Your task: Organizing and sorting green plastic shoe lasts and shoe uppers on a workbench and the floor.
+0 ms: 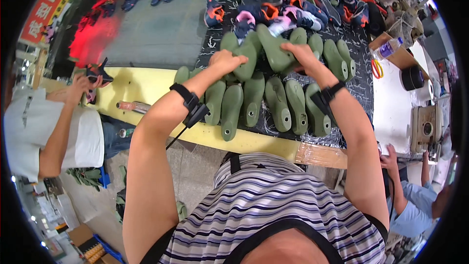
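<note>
Green plastic shoe-shaped moulds (254, 99) were held, one gripped by each hand, left hand (225, 61), right hand (299, 54). Crowded rows on the bench (146, 85) could be knocked off.

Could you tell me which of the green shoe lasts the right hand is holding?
The right hand grips the raised green last at the row's back centre, lifted above the others lying flat.

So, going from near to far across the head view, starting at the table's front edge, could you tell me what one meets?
Yellow table edge → near row of green shoe lasts → left hand and right hand gripping lasts of the far row → pile of small colourful shoes.
</note>
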`<state>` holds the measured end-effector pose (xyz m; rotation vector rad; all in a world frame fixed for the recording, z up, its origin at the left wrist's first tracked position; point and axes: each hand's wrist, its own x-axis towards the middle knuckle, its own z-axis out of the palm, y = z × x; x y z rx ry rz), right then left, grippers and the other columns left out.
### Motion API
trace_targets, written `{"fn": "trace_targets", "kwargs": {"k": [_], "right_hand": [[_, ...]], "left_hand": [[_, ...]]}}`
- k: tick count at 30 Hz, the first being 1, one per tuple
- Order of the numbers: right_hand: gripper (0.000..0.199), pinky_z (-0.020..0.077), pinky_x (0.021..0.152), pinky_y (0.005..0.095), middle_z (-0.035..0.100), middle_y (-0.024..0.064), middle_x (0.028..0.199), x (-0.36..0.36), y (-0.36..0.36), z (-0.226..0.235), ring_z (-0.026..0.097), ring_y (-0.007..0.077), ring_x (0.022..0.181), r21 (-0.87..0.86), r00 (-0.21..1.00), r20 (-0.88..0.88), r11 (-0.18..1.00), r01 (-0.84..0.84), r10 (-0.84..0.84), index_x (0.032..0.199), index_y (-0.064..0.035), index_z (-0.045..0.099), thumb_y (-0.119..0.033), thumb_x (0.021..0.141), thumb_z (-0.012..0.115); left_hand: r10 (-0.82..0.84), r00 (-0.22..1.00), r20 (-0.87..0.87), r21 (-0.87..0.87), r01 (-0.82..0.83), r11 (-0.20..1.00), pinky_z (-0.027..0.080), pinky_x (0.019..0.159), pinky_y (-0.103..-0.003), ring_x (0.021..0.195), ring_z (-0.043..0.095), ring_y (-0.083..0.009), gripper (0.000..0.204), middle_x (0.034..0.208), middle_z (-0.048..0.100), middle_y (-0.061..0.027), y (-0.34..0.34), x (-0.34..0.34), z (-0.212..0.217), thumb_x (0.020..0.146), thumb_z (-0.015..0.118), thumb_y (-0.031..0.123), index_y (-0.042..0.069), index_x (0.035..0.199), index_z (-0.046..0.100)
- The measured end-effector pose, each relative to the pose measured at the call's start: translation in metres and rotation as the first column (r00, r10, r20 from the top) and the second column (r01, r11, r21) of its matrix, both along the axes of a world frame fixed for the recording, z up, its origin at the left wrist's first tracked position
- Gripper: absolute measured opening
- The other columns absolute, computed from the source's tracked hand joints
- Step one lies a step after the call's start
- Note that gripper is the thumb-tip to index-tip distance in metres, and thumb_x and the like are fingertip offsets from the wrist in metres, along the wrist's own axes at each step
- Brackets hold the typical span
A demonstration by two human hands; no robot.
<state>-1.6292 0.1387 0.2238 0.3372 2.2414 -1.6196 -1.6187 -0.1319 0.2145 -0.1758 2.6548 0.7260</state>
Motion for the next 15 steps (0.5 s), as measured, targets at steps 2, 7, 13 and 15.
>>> {"fn": "trace_targets", "kwargs": {"k": [2, 7, 13, 15], "right_hand": [[0.057, 0.0504, 0.059, 0.0413, 0.066, 0.0186, 0.079, -0.048, 0.003, -0.024, 0.065, 0.0274, 0.065, 0.308, 0.971, -0.145, 0.941, -0.136, 0.188, 0.083, 0.0037, 0.067, -0.053, 0.075, 0.065], [0.055, 0.0505, 0.082, 0.0435, 0.069, 0.0189, 0.098, -0.106, -0.027, -0.045, 0.064, 0.0361, 0.096, 0.680, 0.933, -0.182, 0.725, -0.109, 0.311, 0.092, -0.0055, 0.072, -0.055, 0.070, 0.068], [0.059, 0.0505, 0.088, 0.0436, 0.068, 0.0197, 0.103, -0.132, -0.023, -0.061, 0.063, 0.0355, 0.102, 0.735, 0.866, -0.219, 0.660, -0.157, 0.450, 0.110, -0.0065, 0.068, -0.055, 0.076, 0.066], [0.060, 0.0491, 0.089, 0.0428, 0.065, 0.0226, 0.110, -0.119, -0.012, -0.060, 0.062, 0.0358, 0.104, 0.730, 0.821, -0.244, 0.655, -0.194, 0.516, 0.112, -0.0004, 0.064, -0.051, 0.080, 0.065]], "left_hand": [[-0.024, 1.000, 0.020, -0.071, 0.025, 0.997, 0.049, 0.087, -0.041, 0.101, 0.064, -0.0348, 0.075, 0.105, 0.066, -0.0262, 0.008, -0.030, -0.016, 0.066, 0.066, 0.060, -0.007, 0.099, 0.069], [0.056, 0.984, -0.168, -0.141, -0.080, 0.987, 0.050, 0.088, -0.042, 0.103, 0.062, -0.0373, 0.067, 0.104, 0.065, -0.0281, 0.024, -0.074, -0.039, 0.067, 0.068, 0.060, 0.002, 0.100, 0.072], [0.012, 0.941, -0.338, 0.104, 0.024, 0.994, 0.046, 0.093, -0.042, 0.108, 0.056, -0.0406, 0.057, 0.114, 0.055, -0.0265, 0.024, -0.083, -0.047, 0.071, 0.069, 0.049, 0.010, 0.114, 0.067], [-0.032, 0.935, -0.353, 0.092, 0.068, 0.993, 0.046, 0.094, -0.042, 0.109, 0.055, -0.0408, 0.056, 0.115, 0.055, -0.0265, 0.023, -0.053, -0.037, 0.072, 0.069, 0.046, 0.009, 0.114, 0.066]]}}
